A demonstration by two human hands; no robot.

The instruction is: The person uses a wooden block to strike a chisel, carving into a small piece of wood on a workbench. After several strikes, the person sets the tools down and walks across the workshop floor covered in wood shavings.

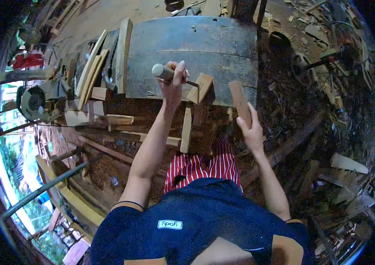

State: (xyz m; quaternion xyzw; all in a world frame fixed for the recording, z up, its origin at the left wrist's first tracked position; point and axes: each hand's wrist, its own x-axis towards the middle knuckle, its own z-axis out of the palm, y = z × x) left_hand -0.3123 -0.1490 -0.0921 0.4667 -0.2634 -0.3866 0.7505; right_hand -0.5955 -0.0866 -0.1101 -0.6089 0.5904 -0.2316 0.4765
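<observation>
My left hand (pixel 175 76) is wrapped around the thick, pale-ended handle of a chisel (pixel 162 72). The thin metal blade points right, its tip right at a small light wood block (pixel 203 85) near the front edge of the dark wooden workbench (pixel 161 35). In my right hand (pixel 252 132) a flat brown wood bar (pixel 239 98) is gripped by its lower end, tilted up and left, to the right of the block. A narrow wood piece (pixel 186 130) juts from below the bench edge toward my legs.
Along the bench's left side lie a thick wood bar (pixel 123 53) and several long strips (pixel 94 77). A toothed circular blade (pixel 35 100) stands at far left. Wood scraps and a pale offcut (pixel 349 163) litter the ground at right. A metal bar (pixel 46 190) crosses at lower left.
</observation>
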